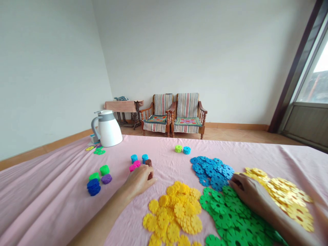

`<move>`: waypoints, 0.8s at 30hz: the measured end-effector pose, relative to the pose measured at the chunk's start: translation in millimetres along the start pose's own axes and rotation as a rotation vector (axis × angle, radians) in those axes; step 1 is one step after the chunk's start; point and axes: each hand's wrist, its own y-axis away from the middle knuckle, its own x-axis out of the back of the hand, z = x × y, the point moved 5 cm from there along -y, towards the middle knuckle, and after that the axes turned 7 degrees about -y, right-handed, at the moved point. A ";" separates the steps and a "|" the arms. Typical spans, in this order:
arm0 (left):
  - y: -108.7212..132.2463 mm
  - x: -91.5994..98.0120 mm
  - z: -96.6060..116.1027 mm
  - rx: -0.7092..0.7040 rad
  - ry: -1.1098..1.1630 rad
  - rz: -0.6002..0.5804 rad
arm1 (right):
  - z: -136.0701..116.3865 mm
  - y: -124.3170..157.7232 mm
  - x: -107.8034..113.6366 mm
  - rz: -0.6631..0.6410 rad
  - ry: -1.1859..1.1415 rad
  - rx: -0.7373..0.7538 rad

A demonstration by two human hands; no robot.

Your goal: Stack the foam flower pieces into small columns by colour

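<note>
My left hand (139, 179) is closed around a small stack of brown notched discs (150, 176), which shows between thumb and fingers. Another brown stack (148, 163) stands just beyond its fingertips. Pink stacks (136, 163) and light-blue stacks (145, 158) stand beside and behind that hand. My right hand (242, 186) lies where the pile of blue discs (210, 171) meets the pile of green discs (230, 215). Its fingers are curled in, and whatever they grip is hidden. Loose yellow discs (176, 212) lie heaped between my arms.
A paler yellow heap (284, 191) lies at right. Green, purple and dark-blue stacks (93, 187) stand at left. Lime (178, 148) and blue (187, 150) stacks stand farther back. A white jug (110, 130) is at the far left of the pink cloth (64, 205). Two chairs (188, 112) stand beyond.
</note>
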 end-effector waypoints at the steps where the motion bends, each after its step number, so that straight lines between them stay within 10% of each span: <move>1: -0.1 -0.5 -0.2 -0.002 0.005 -0.001 | 0.1 0.1 0.0 -0.001 0.001 0.000; 24: 5.8 -0.7 2.3 -0.037 0.016 -0.048 | -0.8 -0.1 0.0 -0.002 -0.012 -0.012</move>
